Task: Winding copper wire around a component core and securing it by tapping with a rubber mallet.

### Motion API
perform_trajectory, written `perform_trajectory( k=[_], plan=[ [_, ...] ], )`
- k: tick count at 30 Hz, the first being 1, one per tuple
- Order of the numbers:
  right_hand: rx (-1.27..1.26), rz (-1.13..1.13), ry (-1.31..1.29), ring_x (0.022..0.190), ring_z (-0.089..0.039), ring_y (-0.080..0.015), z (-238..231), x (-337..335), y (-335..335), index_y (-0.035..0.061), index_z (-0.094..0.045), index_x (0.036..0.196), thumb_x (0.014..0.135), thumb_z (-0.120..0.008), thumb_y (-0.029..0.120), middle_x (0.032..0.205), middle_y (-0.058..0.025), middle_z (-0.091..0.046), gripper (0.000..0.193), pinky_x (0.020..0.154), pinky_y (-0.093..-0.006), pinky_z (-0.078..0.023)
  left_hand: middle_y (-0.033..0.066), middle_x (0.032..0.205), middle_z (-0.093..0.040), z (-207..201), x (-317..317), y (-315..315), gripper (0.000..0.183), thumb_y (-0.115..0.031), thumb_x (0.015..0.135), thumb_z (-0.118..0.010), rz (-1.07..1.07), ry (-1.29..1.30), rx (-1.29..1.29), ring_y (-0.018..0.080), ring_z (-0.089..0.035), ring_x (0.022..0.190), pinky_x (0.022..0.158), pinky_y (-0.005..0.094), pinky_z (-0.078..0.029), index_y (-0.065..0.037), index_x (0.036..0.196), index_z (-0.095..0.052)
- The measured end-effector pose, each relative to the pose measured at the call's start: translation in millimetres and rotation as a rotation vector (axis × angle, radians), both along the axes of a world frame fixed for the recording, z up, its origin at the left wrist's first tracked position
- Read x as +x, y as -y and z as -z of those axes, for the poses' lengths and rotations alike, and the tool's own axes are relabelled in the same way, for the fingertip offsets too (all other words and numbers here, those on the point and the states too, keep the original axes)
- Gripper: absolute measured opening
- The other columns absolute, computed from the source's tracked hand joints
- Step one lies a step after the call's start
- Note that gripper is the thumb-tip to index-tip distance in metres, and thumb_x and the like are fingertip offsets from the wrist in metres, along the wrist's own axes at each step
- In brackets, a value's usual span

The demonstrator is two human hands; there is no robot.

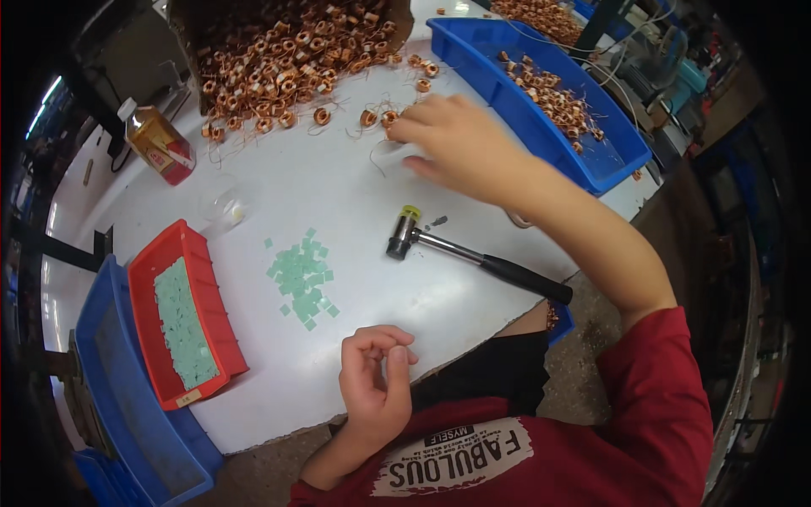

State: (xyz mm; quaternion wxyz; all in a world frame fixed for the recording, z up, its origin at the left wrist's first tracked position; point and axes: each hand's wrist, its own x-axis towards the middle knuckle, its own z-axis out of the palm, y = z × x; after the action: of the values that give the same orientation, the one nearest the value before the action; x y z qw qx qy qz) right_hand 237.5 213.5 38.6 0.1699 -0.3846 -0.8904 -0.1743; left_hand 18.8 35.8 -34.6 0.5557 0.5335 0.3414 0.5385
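My right hand point(460, 148) reaches across the table, slightly blurred, its thumb apart from its fingers. Its fingertips are next to a copper-wire coil point(389, 119) at the near edge of a pile of ring-shaped coils point(287, 72). Close to the table's front edge, my left hand point(376, 380) is loosely closed, fingers curled in beside the thumb; anything at the fingertips is hidden. Between the hands lies a small mallet point(456, 247) with a yellow face, a dark face and a black handle. Left of it, thin pale-green squares point(300, 275) are scattered on the tabletop.
At the left, a red bin point(226, 338) of green squares stands beside a long blue tray point(110, 372). A bottle of amber liquid point(160, 144) and a clear round container point(226, 207) stand behind them. A blue bin point(473, 51) of coils sits at the far right.
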Motion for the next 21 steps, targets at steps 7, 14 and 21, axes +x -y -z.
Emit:
perform_trajectory(
  k=[7, 14, 21],
  plan=[
    [-0.062, 0.248, 0.251, 0.1, -0.055, -0.0239, 27, -22, -39, 0.0086, -0.051, 0.113, 0.077, -0.064, 0.012, 0.1, -0.0085, -0.058, 0.038, 0.082, -0.036, -0.042, 0.0147, 0.1, -0.053, 1, 4, 5, 0.011, 0.001, 0.092, -0.045, -0.102, 0.008, 0.026, 0.0121, -0.051, 0.076, 0.07, 0.0253, -0.047, 0.001, 0.101, -0.04],
    [0.004, 0.082, -0.709, 0.084, -0.062, -0.0305, -5, 1, -47, -0.0005, -0.053, 0.105, 0.08, -0.065, 0.007, 0.091, -0.0155, -0.063, 0.029, 0.073, -0.0386, -0.049, 0.012, 0.098, -0.054, 2, 7, 5, 0.008, -0.004, 0.093, -0.046, -0.122, -0.019, 0.059, 0.0106, -0.051, 0.073, 0.068, 0.0246, -0.047, -0.001, 0.099, -0.041],
    [-0.751, -0.074, -1.402, 0.083, -0.063, -0.019, -55, -11, 37, -0.0068, -0.049, 0.113, 0.08, -0.07, 0.016, 0.093, -0.0153, -0.066, 0.045, 0.076, -0.03, -0.051, 0.0133, 0.098, -0.054, -4, -4, -1, 0.01, -0.002, 0.092, -0.049, -0.061, 0.137, -0.046, 0.0127, -0.051, 0.075, 0.069, 0.0256, -0.044, 0.0, 0.1, -0.044]
  ],
)
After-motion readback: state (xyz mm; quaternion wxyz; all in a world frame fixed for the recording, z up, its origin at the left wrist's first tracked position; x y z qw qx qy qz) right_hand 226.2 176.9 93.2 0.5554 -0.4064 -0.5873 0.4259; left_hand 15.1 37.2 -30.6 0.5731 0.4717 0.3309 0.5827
